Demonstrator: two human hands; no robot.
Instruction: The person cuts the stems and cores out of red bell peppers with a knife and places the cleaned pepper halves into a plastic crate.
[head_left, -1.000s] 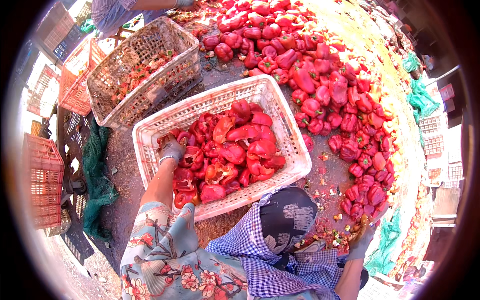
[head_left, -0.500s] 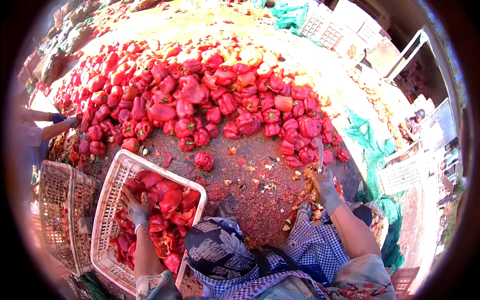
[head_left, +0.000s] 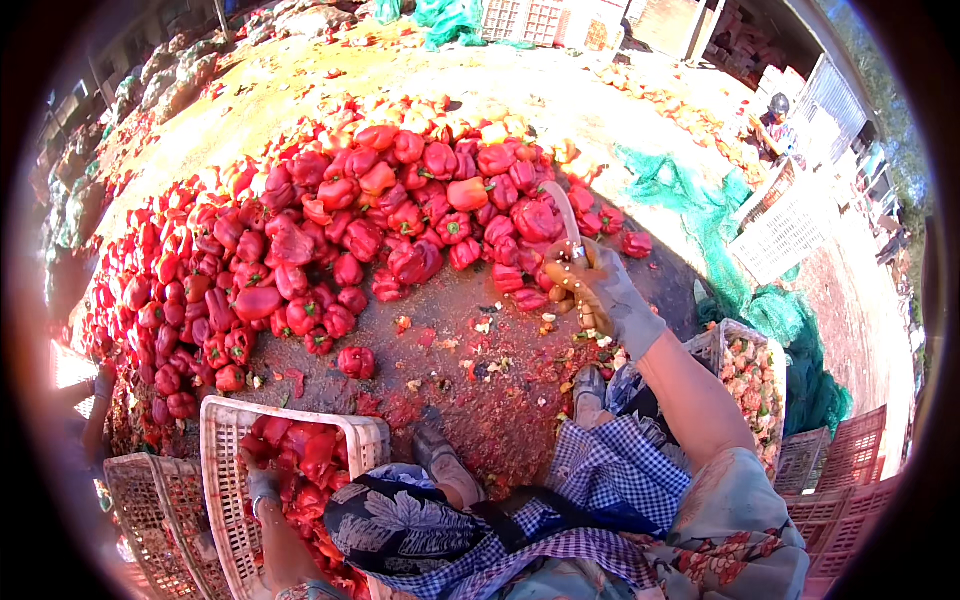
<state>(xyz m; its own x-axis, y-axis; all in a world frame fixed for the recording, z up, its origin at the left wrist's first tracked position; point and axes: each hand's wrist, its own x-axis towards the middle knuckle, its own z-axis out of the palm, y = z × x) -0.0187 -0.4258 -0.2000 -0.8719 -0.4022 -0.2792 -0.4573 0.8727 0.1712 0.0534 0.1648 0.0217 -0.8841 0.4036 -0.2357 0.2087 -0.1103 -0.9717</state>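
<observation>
My left hand [head_left: 263, 484], in a soiled grey glove, rests inside a white plastic crate [head_left: 225, 450] at its left side. It lies against the cut red pepper pieces [head_left: 318, 452], with its fingers loosely apart and partly hidden. Raised in front of me on the right, my right hand [head_left: 608, 298] wears a stained glove and grips a knife [head_left: 563, 212] with a curved blade pointing up and away. Beyond the hands spreads a large heap of whole red bell peppers [head_left: 290, 280]. One pepper [head_left: 356, 362] sits apart on the floor near the crate.
Right of my legs stands a crate of pale pepper cores [head_left: 752, 380], beside a green net [head_left: 800, 330]. Empty-looking crates [head_left: 150, 520] are at the lower left, near another person's arm [head_left: 98, 410]. Scraps and seeds litter the floor [head_left: 480, 370]. Another person [head_left: 775, 125] is far right.
The view has turned right, so the heap and crate sit farther left. My right hand with the knife has come up and inward. My left hand stays in the crate.
</observation>
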